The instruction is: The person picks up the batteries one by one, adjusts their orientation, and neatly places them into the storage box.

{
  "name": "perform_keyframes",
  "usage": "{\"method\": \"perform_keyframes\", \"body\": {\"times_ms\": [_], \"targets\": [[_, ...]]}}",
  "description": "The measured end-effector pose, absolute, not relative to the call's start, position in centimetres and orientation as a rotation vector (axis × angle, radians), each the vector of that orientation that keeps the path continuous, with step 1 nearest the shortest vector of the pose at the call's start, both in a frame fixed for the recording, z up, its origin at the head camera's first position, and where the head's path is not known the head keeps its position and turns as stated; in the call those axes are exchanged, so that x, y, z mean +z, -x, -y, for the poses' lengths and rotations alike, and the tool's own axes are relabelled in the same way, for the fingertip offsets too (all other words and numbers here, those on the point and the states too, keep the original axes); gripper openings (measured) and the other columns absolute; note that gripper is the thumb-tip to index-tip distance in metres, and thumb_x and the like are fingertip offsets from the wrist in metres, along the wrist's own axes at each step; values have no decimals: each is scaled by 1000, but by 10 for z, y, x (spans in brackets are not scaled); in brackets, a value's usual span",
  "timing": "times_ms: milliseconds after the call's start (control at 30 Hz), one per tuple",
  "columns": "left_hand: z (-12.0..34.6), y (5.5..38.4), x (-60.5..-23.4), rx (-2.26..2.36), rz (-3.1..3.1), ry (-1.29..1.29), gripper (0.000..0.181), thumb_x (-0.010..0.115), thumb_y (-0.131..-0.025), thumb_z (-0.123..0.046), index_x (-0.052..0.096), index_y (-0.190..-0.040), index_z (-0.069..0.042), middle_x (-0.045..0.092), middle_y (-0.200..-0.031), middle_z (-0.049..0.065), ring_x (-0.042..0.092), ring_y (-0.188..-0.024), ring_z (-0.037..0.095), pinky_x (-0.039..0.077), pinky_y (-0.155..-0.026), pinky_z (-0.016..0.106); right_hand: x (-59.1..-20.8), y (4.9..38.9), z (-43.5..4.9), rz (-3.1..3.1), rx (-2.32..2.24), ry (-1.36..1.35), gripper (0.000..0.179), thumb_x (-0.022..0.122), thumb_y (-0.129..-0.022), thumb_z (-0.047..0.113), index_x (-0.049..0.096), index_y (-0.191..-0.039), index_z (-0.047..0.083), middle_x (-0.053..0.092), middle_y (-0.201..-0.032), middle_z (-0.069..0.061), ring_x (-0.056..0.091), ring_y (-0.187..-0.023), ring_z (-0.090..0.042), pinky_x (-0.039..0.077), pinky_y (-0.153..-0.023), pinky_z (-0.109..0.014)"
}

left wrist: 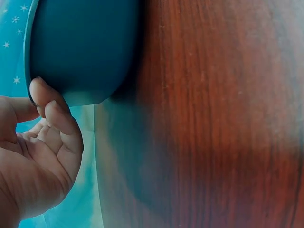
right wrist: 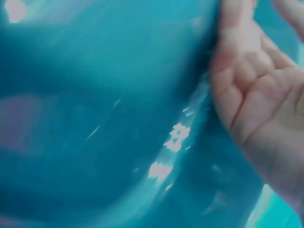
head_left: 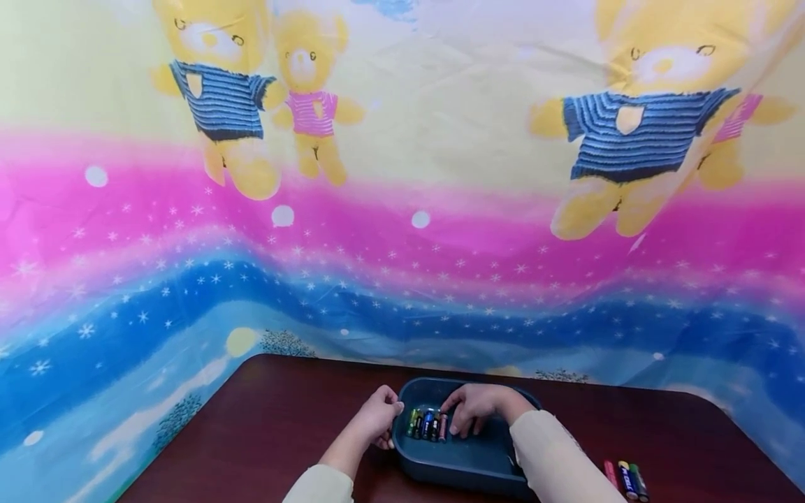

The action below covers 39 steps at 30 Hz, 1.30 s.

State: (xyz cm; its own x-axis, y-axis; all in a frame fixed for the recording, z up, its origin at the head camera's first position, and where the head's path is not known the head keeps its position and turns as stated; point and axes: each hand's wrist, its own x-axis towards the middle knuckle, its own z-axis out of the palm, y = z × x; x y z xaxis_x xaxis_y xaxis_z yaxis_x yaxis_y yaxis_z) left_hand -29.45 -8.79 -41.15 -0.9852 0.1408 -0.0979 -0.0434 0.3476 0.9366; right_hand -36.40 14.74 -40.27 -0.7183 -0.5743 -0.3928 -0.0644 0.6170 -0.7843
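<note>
A dark blue-green plastic basin stands on the table. My left hand pinches its left rim between thumb and fingers; in the left wrist view, curled fingertips lie against the basin's edge. Inside, toward the left wall, several batteries lie side by side in a row, with green, black, blue and pinkish-red casings. My right hand reaches down into the basin just right of this row, its index fingertip at the upper end of the pinkish-red battery. In the right wrist view the fingertips are cut off at the top.
Three more batteries, one red, one blue and yellow, one dark green, lie on the table right of the basin, near the right sleeve. The dark brown wooden table ends against a printed cloth with bears and snowflakes.
</note>
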Motion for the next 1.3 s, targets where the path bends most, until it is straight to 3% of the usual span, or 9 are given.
{"method": "perform_keyframes", "body": {"times_ms": [567, 867, 1067, 1300], "targets": [[90, 293, -413, 1705, -2401, -85, 9, 44, -98, -16, 42, -94, -9, 44, -58, 9, 46, -39, 16, 43, -39, 24, -342, 338, -168, -2395, -903, 649, 35, 65, -85, 7, 57, -119, 2, 66, -89, -5, 62, -80, -21, 51, -72, -42], [89, 293, -413, 1702, -2429, -98, 11, 45, -98, -19, 43, -98, -8, 44, -60, 8, 47, -40, 15, 41, -40, 24, -340, 318, -189, -2462, -991, 797, 22, 64, -86, 7, 61, -108, 4, 63, -91, -7, 60, -84, -20, 50, -75, -44], [87, 294, -412, 1701, -2451, -102, 18, 46, -98, -20, 46, -111, -7, 45, -61, 7, 46, -39, 14, 40, -41, 23, -342, 309, -207, -2607, -975, 806, 28, 68, -84, 16, 61, -110, 8, 59, -105, -8, 55, -98, -26, 48, -79, -43], [89, 292, -414, 1689, -2468, -104, 22, 48, -97, -19, 48, -114, -6, 47, -61, 9, 47, -39, 14, 40, -40, 23, -350, 303, -227, -2711, -1014, 780, 34, 67, -85, 25, 60, -114, 9, 56, -114, -9, 52, -105, -33, 47, -81, -42]]}}
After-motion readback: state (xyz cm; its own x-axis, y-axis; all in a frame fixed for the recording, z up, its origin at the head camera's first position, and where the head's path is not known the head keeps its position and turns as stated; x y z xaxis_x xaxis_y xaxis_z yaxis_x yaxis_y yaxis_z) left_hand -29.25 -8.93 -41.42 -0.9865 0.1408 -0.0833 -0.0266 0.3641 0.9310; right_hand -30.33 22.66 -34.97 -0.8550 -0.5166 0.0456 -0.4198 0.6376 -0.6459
